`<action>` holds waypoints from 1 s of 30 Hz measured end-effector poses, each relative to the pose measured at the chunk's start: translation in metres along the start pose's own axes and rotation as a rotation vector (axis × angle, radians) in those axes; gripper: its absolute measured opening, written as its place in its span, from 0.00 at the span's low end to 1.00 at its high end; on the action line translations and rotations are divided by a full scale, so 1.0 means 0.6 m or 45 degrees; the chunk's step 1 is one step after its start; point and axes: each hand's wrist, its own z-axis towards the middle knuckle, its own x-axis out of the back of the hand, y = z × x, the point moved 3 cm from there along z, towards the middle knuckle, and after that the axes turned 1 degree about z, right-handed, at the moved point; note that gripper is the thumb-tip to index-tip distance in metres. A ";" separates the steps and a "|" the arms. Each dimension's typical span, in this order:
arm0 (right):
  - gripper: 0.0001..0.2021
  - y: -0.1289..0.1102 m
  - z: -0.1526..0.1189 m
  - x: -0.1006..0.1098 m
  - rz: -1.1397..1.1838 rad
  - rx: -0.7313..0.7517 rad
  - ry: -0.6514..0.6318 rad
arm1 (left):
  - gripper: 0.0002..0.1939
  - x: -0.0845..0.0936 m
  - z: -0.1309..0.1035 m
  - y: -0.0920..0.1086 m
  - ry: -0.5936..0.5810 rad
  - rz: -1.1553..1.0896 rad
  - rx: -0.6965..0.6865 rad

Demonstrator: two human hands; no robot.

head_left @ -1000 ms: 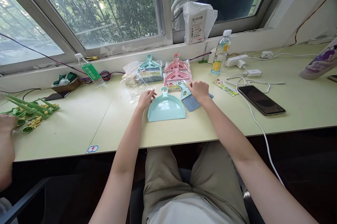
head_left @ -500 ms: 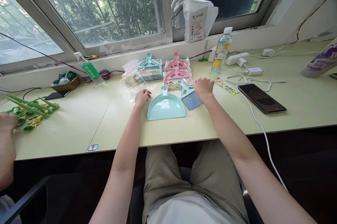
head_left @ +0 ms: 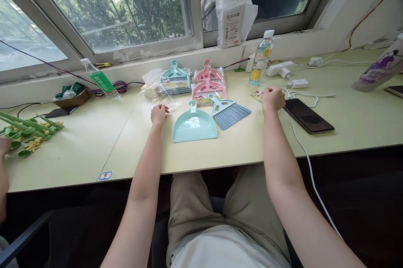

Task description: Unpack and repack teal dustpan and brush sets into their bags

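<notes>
A light blue dustpan [head_left: 194,126] lies on the pale table, and a small blue brush [head_left: 231,113] with grey-blue bristles lies to its right. My left hand [head_left: 160,114] rests on the table left of the dustpan, its fingers curled loosely, beside clear plastic wrapping [head_left: 152,91]. What it holds, if anything, is hidden. My right hand [head_left: 273,99] is closed at a colourful card [head_left: 256,95], right of the brush; its fingertips are partly hidden. Behind lie wrapped blue sets [head_left: 175,79] and wrapped pink sets [head_left: 209,85].
A black phone [head_left: 309,115] and white cables are at the right. Bottles [head_left: 260,60] [head_left: 102,81] stand or lean near the window ledge. Green plastic pieces [head_left: 28,131] lie at the far left beside another person's hand [head_left: 4,145].
My right hand has moved right, away from the brush to the card. The whole brush now shows, its bristles turned further right. My left hand has hardly moved; the view has shifted slightly.
</notes>
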 end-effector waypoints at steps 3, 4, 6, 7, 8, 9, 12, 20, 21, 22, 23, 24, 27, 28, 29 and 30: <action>0.20 -0.014 -0.008 -0.001 0.128 -0.236 0.082 | 0.15 -0.002 -0.004 0.002 -0.001 0.015 -0.017; 0.19 -0.021 -0.010 -0.001 0.153 -0.228 0.095 | 0.15 -0.003 -0.005 0.003 0.001 0.016 -0.020; 0.18 -0.032 -0.013 -0.001 0.173 -0.192 0.109 | 0.15 -0.002 -0.005 0.002 0.002 0.012 -0.024; 0.18 -0.035 -0.014 -0.001 0.175 -0.180 0.110 | 0.15 -0.002 -0.005 0.002 0.001 0.009 -0.024; 0.18 -0.035 -0.014 -0.001 0.174 -0.168 0.104 | 0.15 -0.002 -0.004 0.001 0.003 0.008 -0.021; 0.18 -0.035 -0.014 -0.001 0.171 -0.160 0.095 | 0.15 -0.001 -0.003 0.000 0.006 0.005 -0.020; 0.19 -0.038 -0.015 -0.001 0.137 -0.107 0.066 | 0.15 -0.003 -0.003 0.003 -0.014 -0.041 -0.037; 0.20 -0.153 -0.088 -0.025 0.003 0.609 -0.158 | 0.20 -0.041 -0.046 0.059 -0.540 -0.225 -0.499; 0.20 -0.169 -0.103 -0.032 -0.011 0.718 -0.198 | 0.20 -0.047 -0.051 0.062 -0.578 -0.172 -0.546; 0.19 -0.182 -0.116 -0.037 -0.031 0.782 -0.199 | 0.20 -0.053 -0.054 0.065 -0.604 -0.117 -0.589; 0.19 -0.192 -0.127 -0.042 -0.041 0.826 -0.202 | 0.20 -0.057 -0.056 0.066 -0.613 -0.067 -0.625; 0.19 -0.198 -0.134 -0.046 -0.041 0.839 -0.201 | 0.19 -0.061 -0.057 0.066 -0.608 -0.025 -0.649; 0.17 -0.201 -0.141 -0.052 -0.007 0.803 -0.198 | 0.18 -0.067 -0.053 0.064 -0.557 0.028 -0.658; 0.16 -0.200 -0.139 -0.054 0.011 0.788 -0.199 | 0.18 -0.067 -0.052 0.063 -0.545 0.022 -0.632; 0.15 -0.198 -0.136 -0.055 0.033 0.773 -0.203 | 0.18 -0.067 -0.051 0.063 -0.543 0.004 -0.601; 0.14 -0.196 -0.132 -0.057 0.058 0.759 -0.209 | 0.18 -0.065 -0.051 0.063 -0.546 -0.030 -0.570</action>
